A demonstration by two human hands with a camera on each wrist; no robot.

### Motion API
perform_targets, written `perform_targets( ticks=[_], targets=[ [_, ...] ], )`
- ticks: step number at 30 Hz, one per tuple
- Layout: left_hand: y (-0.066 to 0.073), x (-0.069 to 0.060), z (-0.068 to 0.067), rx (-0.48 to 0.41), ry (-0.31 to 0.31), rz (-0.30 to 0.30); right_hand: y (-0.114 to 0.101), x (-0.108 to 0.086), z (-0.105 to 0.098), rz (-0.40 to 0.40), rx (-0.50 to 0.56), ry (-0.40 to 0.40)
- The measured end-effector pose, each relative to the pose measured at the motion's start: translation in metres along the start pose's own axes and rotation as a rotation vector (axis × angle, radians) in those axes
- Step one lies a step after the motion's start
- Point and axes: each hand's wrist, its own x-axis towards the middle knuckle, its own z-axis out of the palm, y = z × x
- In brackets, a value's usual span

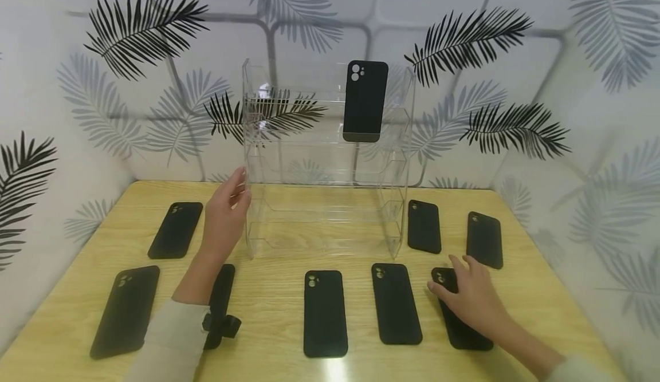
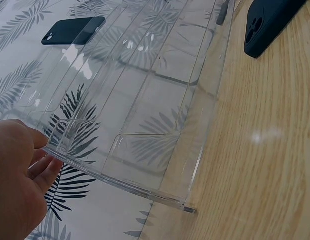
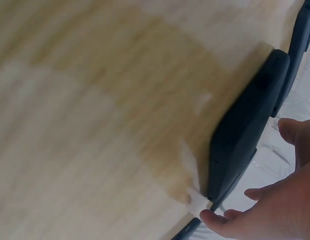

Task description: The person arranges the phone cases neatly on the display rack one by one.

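A clear acrylic tiered rack (image 1: 325, 213) stands at the back of the table, with one black phone case (image 1: 365, 98) upright in an upper tier, right of centre. At the rack's left side panel, my left hand (image 1: 225, 210) grips the edge; the left wrist view shows the fingers (image 2: 44, 175) of that hand at the panel's rim. My right hand (image 1: 471, 296) hovers with spread fingers over a black phone case (image 1: 466, 333) lying at the front right, covering part of it. In the right wrist view that hand (image 3: 275, 205) holds nothing.
More black phone cases lie flat on the wooden table (image 1: 278, 313): two at the left (image 1: 175, 230), one partly behind my left forearm (image 1: 222, 296), two at front centre (image 1: 326, 313), two at the back right (image 1: 424, 226). A leaf-patterned wall (image 1: 330, 4) rises behind.
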Motion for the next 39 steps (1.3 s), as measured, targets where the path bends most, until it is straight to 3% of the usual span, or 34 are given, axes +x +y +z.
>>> perform_targets(
  ticks=[13, 26, 31, 39],
  targets=[
    [0.002, 0.0, -0.001, -0.005, -0.006, -0.015, 0.006, -0.004, 0.006, 0.028, -0.055, -0.069],
    [0.002, 0.0, -0.001, -0.012, -0.009, -0.024, 0.001, -0.004, 0.007, 0.013, -0.037, -0.052],
    [0.0, 0.001, 0.0, -0.019, -0.005, -0.015, -0.003, -0.002, 0.001, -0.025, -0.048, -0.021],
    [0.001, 0.001, 0.0, -0.008, 0.004, -0.024, -0.017, 0.011, -0.021, -0.08, -0.057, 0.099]
  ],
)
